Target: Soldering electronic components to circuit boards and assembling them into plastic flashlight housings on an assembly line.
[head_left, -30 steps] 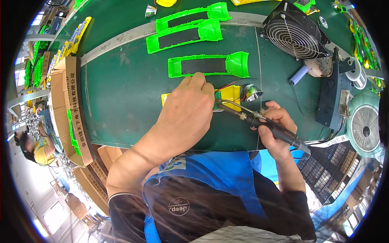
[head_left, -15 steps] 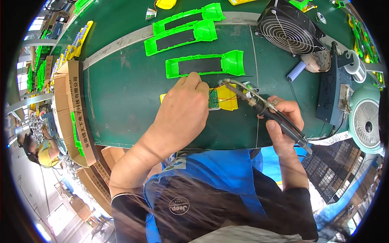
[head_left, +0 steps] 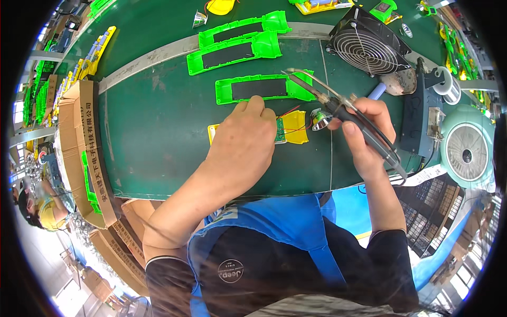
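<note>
My right hand (head_left: 367,148) grips a black soldering iron (head_left: 337,108) with a thin metal feed tube along it. Its tip hovers in front of the right part of a green plastic shell (head_left: 224,91) with a black pad. My left hand (head_left: 243,134) is closed, fingers bent down over a yellow plastic housing (head_left: 296,127); what the fingertips pinch is hidden. Beside them a green circuit board (head_left: 280,133) shows partly within the housing. Thin red wires run from it toward a small silver reflector (head_left: 320,119), just right of the housing.
Two more green shells (head_left: 194,64) lie farther back. A black fan (head_left: 367,47), a lilac cylindrical cell (head_left: 377,91), a solder spool (head_left: 450,87), a dark blue box (head_left: 422,119) and a pale green fan (head_left: 467,150) stand right. A cardboard box (head_left: 90,153) borders the left; a person sits beyond it.
The soldering iron in my right hand has moved up and away from the circuit board, uncovering the reflector. My left hand stays nearly in place over the housing.
</note>
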Tool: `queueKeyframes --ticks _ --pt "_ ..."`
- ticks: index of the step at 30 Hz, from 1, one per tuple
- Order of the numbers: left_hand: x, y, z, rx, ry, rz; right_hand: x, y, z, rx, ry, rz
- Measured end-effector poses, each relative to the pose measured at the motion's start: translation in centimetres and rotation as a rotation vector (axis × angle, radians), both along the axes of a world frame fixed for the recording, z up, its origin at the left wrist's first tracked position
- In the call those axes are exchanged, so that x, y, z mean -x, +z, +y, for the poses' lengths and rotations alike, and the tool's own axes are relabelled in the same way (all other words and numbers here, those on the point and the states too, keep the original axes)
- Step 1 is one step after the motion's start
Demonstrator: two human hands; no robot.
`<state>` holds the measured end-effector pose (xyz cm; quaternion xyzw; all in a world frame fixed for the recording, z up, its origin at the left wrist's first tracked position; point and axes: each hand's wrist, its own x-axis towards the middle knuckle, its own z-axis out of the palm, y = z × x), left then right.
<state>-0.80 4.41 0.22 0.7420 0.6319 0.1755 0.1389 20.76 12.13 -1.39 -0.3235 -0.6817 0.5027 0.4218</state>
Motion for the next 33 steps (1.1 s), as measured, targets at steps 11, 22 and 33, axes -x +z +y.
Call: queueKeyframes --ticks 11,22,33 --pt "4.8 2.3 -1.1 0.177 0.044 -0.348 -0.3 0.6 0.7 -0.102 0.128 0.046" --pt "3.3 0.6 0.8 0.024 0.009 -0.448 6.9 -3.4 4.9 -0.692 0.211 -0.030" --pt "6.3 -0.1 -0.3 -0.023 -0.056 -0.179 0.5 -1.2 -0.2 0.094 0.050 0.036"
